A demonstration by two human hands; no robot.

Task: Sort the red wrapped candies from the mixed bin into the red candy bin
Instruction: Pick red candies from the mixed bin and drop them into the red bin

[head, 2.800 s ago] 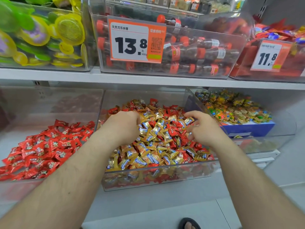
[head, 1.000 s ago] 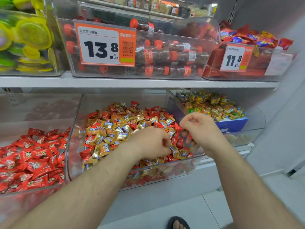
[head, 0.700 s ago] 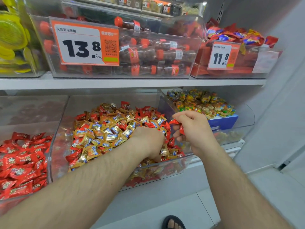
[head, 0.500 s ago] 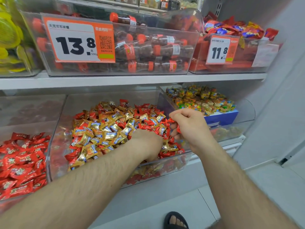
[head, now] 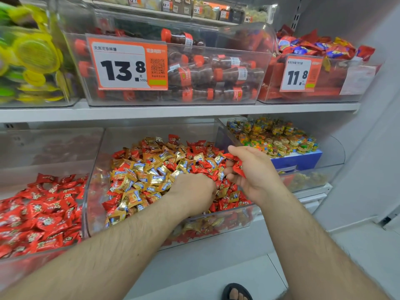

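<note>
The clear mixed bin (head: 95,191) in the middle of the lower shelf holds a heap of gold and red wrapped candies (head: 151,169). My right hand (head: 253,172) hovers over its right side with fingers curled round several red candies (head: 237,166). My left hand (head: 194,191) is down in the heap, fingers curled into the candies near the front right; what it grasps is hidden. To the left stands the red candy bin (head: 83,210), filled with red wrapped candies (head: 39,211).
A bin of small multicoloured candies (head: 275,139) on a blue box (head: 300,161) sits right of the mixed bin. The upper shelf (head: 173,110) carries bins of cola-bottle sweets with price tags 13.8 and 11.8. A sandalled foot (head: 236,292) shows below.
The right hand has lifted slightly with red candies gathered in its fingers. The left hand has stayed digging in the heap's front right. The view has shifted a little.
</note>
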